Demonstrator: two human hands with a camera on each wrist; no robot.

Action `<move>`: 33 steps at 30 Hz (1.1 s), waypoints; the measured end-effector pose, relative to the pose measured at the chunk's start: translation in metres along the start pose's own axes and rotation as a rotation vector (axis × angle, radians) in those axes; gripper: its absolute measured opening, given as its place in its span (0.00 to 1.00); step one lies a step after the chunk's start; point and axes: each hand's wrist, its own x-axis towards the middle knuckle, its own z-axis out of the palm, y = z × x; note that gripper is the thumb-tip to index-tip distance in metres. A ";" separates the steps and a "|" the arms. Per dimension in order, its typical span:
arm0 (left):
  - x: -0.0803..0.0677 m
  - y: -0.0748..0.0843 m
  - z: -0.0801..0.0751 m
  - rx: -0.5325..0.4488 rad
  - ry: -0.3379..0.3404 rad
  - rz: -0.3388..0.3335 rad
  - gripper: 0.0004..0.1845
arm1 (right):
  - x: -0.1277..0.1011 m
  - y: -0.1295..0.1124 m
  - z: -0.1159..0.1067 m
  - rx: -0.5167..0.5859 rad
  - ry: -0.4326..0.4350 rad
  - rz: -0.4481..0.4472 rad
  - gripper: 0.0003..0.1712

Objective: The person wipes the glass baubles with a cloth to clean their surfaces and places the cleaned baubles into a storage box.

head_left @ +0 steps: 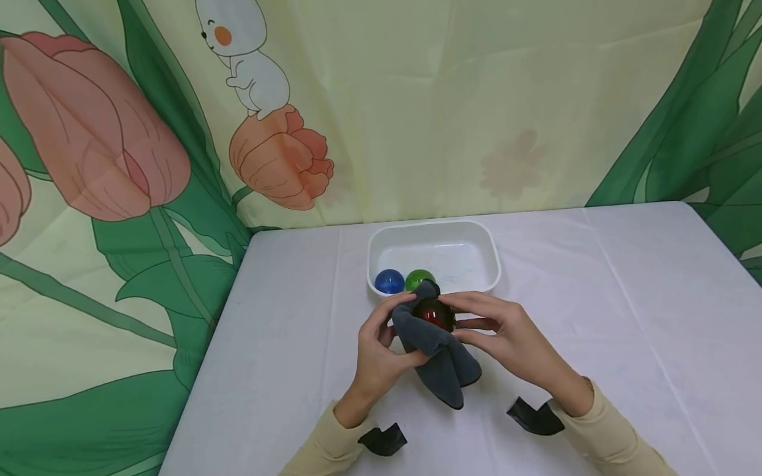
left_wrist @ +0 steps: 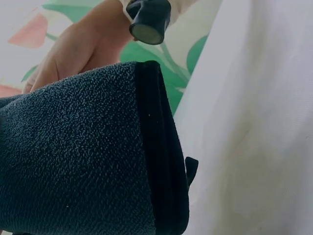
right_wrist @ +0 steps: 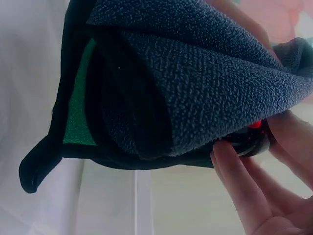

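Note:
A grey-blue terry cloth [head_left: 419, 334] with black edging is folded around a glossy dark red ball [head_left: 434, 315] just in front of the tray. My left hand [head_left: 381, 354] grips the cloth from the left, thumb on the near side and fingers on the far side. From the right, my right hand [head_left: 503, 330] holds the ball with thumb and fingers at its exposed side. In the right wrist view a green patch [right_wrist: 78, 115] shows inside the hanging fold, and the cloth covers most of the ball. Cloth fills much of the left wrist view, hiding the ball there.
A white rectangular tray [head_left: 467, 261] stands at the back of the table [head_left: 280, 344]. Inside its near left part lie a blue ball [head_left: 389, 281] and a green ball [head_left: 419, 278]. Behind the table hangs a printed flower curtain [head_left: 405, 112]. Black straps sit at both wrists.

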 end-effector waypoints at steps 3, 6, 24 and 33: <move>0.001 0.001 -0.001 -0.001 0.002 -0.005 0.37 | 0.000 0.000 -0.001 -0.015 -0.010 0.009 0.34; 0.001 0.002 -0.002 -0.008 0.010 -0.022 0.36 | 0.000 -0.001 -0.003 -0.101 -0.041 -0.020 0.36; 0.001 0.003 -0.004 -0.049 0.015 -0.046 0.33 | 0.001 -0.001 -0.001 -0.351 -0.022 -0.341 0.26; -0.001 0.003 -0.005 -0.031 0.015 -0.052 0.35 | 0.000 -0.002 0.005 -0.228 0.009 -0.197 0.42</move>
